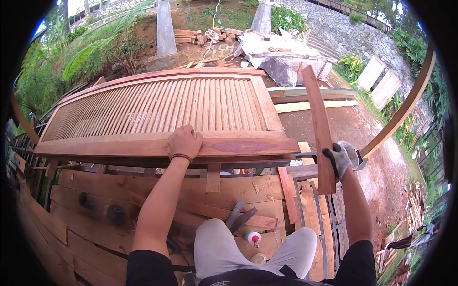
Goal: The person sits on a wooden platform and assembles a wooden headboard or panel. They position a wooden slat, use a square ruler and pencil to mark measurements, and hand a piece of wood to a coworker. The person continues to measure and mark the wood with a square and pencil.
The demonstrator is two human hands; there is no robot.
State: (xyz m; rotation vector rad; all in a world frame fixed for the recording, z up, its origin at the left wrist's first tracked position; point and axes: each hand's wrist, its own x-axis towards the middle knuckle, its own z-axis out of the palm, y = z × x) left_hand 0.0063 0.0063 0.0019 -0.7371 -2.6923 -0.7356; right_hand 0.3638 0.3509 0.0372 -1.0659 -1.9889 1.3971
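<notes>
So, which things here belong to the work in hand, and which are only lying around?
In hand:
- louvred wooden panel, under left hand
- wooden board, gripped by gloved right hand

Lying about:
- glue bottle
- hand saw
- white plastic sheet
- white panels

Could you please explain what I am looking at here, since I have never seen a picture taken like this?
There is no machine: a person works with their own two hands, and a wide fisheye camera on their head looks down, which is why straight edges bend near the rim. The forearms come in from the lower edge. The bare left hand rests flat on the near rail of a long wooden louvred shutter lying across a metal frame. The right hand, in a grey and black glove, grips a narrow wooden plank held nearly upright. Below, loose boards cover a platform, with a small white bottle with a red cap by the person's knees. Behind lie offcuts and a plastic-covered pile.
</notes>
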